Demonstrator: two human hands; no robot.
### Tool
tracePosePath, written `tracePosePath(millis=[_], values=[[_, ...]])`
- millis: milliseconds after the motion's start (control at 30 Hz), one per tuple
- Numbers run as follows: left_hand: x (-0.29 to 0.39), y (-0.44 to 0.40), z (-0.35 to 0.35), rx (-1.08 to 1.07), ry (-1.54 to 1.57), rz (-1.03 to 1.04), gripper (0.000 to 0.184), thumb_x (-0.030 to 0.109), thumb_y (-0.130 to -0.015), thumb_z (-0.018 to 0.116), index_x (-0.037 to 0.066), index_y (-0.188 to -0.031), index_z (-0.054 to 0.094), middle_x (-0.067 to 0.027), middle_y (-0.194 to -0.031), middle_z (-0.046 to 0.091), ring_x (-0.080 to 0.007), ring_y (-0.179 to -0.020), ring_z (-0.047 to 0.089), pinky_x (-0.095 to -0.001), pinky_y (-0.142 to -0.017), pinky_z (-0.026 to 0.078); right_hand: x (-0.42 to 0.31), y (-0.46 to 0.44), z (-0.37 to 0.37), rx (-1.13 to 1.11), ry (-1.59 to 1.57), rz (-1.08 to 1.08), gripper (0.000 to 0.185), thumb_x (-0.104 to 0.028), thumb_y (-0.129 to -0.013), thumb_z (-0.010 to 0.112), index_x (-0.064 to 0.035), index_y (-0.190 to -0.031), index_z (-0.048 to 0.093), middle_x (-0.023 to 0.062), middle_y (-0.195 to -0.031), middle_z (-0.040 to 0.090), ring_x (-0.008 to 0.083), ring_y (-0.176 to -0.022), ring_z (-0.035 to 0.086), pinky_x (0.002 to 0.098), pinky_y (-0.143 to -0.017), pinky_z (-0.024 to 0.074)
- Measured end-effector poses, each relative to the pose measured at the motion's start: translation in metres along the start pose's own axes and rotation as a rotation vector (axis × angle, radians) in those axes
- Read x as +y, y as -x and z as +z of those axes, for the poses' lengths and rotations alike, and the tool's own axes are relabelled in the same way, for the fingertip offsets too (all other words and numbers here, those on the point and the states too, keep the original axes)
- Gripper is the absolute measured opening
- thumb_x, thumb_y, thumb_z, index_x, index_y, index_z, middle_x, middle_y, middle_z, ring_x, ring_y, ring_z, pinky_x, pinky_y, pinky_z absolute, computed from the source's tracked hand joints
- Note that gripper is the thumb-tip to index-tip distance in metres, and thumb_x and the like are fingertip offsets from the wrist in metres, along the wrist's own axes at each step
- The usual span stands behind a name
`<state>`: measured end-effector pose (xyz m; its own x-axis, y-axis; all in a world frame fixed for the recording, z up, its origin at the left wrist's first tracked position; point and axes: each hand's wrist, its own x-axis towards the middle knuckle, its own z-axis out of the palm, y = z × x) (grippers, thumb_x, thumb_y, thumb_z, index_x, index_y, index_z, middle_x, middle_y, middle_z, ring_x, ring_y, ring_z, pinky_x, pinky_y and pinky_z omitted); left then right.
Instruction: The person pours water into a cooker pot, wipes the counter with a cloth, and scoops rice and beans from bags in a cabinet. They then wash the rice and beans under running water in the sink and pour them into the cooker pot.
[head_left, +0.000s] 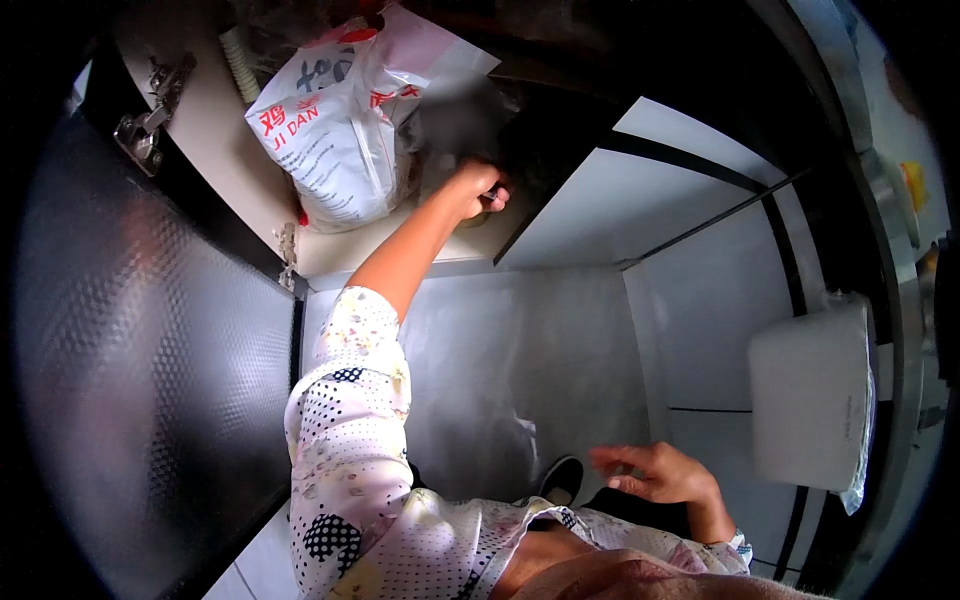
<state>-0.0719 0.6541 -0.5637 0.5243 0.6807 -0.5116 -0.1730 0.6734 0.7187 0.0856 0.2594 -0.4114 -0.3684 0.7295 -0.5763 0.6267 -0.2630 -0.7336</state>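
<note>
My left hand (pixel 480 190) reaches into a low open cabinet, its fingers curled closed. A small bit of something shows between the fingers, too little to name. A dark grey blurred shape (pixel 462 118) lies just beyond this hand. Left of it stands a full white plastic bag (pixel 335 140) with red lettering "JI DAN". Under the hand, a small round yellowish thing is partly hidden on the cabinet floor (pixel 350 240). Down by my body, my right hand (pixel 655 472) hangs over the floor with fingers apart and nothing in it.
An open dark textured cabinet door (pixel 160 380) stands at the left, with metal hinges (pixel 150 125). White cabinet panels (pixel 600 205) lie to the right. A white box-shaped thing (pixel 812 400) in clear plastic is at the right. My shoe (pixel 562 478) is on the grey floor (pixel 500 370).
</note>
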Motion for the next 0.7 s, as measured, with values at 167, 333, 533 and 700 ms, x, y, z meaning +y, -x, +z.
tracePosePath(millis=[167,333,533,700], values=[[0.007,0.038,-0.012,-0.097,-0.071,-0.008,0.002,-0.002,-0.081,0.049,-0.001,-0.080,0.047,-0.0118,-0.067,0.050,-0.0120,-0.048,0.043,-0.0257,-0.037,0.032,-0.004,0.004,0.004,0.012,0.023,-0.051,0.045,-0.026,-0.086,0.059,-0.0048,-0.124,0.047,0.0138,-0.102,0.063,0.0256,-0.089,0.064,0.0330,-0.077,0.0508],[0.019,0.076,-0.008,-0.035,-0.059,0.092,0.003,-0.002,-0.080,0.049,-0.004,-0.081,0.047,-0.0142,-0.073,0.051,-0.0117,-0.050,0.044,-0.0255,-0.038,0.033,0.003,0.008,0.007,0.034,0.106,-0.081,0.043,-0.026,-0.085,0.060,-0.0061,-0.122,0.050,0.0124,-0.092,0.065,0.0259,-0.084,0.065,0.0329,-0.074,0.0507],[0.025,0.053,0.010,0.006,-0.111,0.083,0.005,-0.005,-0.078,0.046,-0.007,-0.083,0.046,-0.0151,-0.072,0.052,-0.0134,-0.049,0.047,-0.0270,-0.038,0.040,0.003,0.009,0.006,0.058,0.151,-0.113,0.044,-0.027,-0.085,0.060,-0.0045,-0.121,0.050,0.0119,-0.089,0.065,0.0258,-0.083,0.065,0.0324,-0.072,0.0506],[0.007,0.007,0.049,0.165,-0.364,0.221,0.010,-0.006,-0.077,0.044,-0.007,-0.086,0.048,-0.0141,-0.065,0.053,-0.0184,-0.046,0.052,-0.0323,-0.033,0.041,-0.008,0.014,0.007,0.015,0.122,-0.093,0.044,-0.024,-0.085,0.059,-0.0027,-0.122,0.048,0.0162,-0.097,0.064,0.0296,-0.087,0.063,0.0342,-0.075,0.0500]])
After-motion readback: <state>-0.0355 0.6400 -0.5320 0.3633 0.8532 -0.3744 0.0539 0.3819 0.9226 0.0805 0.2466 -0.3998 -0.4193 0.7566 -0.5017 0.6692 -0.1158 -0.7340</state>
